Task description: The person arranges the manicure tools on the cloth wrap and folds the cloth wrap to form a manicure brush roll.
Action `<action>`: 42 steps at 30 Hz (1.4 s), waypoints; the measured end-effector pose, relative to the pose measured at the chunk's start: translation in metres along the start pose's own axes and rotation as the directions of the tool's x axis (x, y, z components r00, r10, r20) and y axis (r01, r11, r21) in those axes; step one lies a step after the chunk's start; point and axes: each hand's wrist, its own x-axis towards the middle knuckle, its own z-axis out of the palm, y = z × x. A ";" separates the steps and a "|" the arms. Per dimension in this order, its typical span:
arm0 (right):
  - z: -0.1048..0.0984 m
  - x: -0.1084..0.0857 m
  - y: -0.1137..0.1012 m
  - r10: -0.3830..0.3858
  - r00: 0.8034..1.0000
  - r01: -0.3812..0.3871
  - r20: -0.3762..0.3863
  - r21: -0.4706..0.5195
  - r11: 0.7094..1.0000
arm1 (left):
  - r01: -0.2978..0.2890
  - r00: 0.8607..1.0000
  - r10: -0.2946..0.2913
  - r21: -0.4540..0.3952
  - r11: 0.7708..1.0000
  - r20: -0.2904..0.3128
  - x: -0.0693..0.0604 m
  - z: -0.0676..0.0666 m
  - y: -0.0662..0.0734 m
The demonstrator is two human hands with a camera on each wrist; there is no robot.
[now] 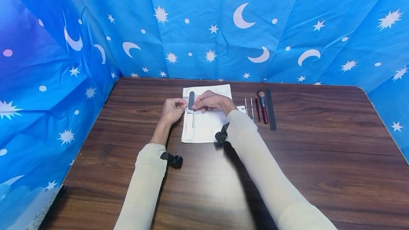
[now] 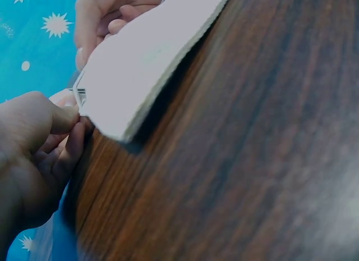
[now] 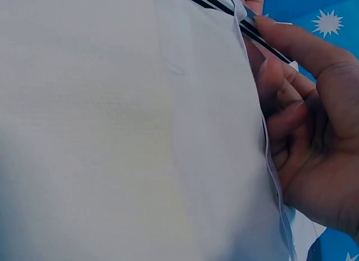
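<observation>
Here the left hand (image 1: pixel 173 110) pinches the edge of a flat white cloth pouch (image 1: pixel 206 134) near the dark wood-grain counter's (image 1: pixel 319 152) far edge. The right hand (image 1: pixel 212 100) pinches a grey round-ended file (image 1: pixel 191 98) over the pouch; a red-handled brush (image 1: pixel 263 111) lies to the right.

Screened-off nook w/ star/moon bkdrop (image 1: pixel 204 6), wood-grain tbl (image 1: pixel 322 159).

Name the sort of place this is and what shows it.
Probably a makeshift indoor workspace, perhaps arranged for filming: a wood-grained table stands before a hung blue cloth printed with moons and stars, and a brush lies among slim tools beside the white pouch.
</observation>
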 end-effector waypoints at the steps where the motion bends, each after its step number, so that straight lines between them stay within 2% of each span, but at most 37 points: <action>1: 0.000 0.000 0.000 -0.004 1.000 0.004 0.003 -0.008 1.000 | -0.004 1.000 0.004 0.008 1.000 -0.010 0.000 0.001 0.000; 6: 0.001 -0.001 -0.002 -0.023 1.000 0.023 0.017 -0.033 0.999 | -0.033 0.997 0.035 0.032 0.999 -0.062 0.003 0.003 0.001; 10: 0.002 -0.003 -0.003 -0.014 1.000 0.014 0.005 0.002 1.000 | -0.046 0.997 0.048 0.039 0.998 -0.056 0.005 0.002 0.001; 15: -0.002 -0.009 0.003 -0.047 0.998 0.050 -0.048 0.080 0.996 | -0.093 0.996 0.093 0.045 0.995 0.000 0.005 0.001 0.001; 18: -0.005 -0.013 0.010 -0.094 0.990 0.110 -0.102 0.161 0.981 | -0.152 0.988 0.153 0.053 0.987 -0.017 0.004 -0.001 0.002; 20: -0.009 -0.018 0.014 -0.118 0.982 0.144 -0.147 0.178 0.973 | -0.184 0.982 0.186 0.059 0.981 -0.033 0.002 -0.002 0.005; 23: -0.016 -0.028 0.017 -0.146 0.966 0.185 -0.211 0.176 0.967 | -0.207 0.978 0.208 0.047 0.977 -0.011 -0.002 -0.002 0.011; 27: -0.027 -0.050 0.019 -0.184 0.944 0.226 -0.275 0.129 0.966 | -0.198 0.977 0.196 0.014 0.980 0.087 -0.007 0.000 0.015; 32: -0.047 -0.078 0.030 -0.235 0.918 0.256 -0.320 0.025 0.966 | -0.177 0.970 0.166 0.043 0.983 0.176 -0.010 0.004 0.010; 34: -0.058 -0.090 0.037 -0.248 0.904 0.271 -0.349 0.018 0.962 | -0.167 0.968 0.153 0.057 0.984 0.199 -0.011 0.006 0.007; 37: -0.077 -0.111 0.051 -0.254 0.872 0.298 -0.418 0.042 0.954 | -0.171 0.966 0.158 0.048 0.984 0.203 -0.013 0.007 0.004; 42: -0.107 -0.144 0.080 -0.201 0.800 0.289 -0.565 0.070 0.955 | -0.217 0.965 0.211 0.023 0.976 0.154 -0.013 0.008 0.003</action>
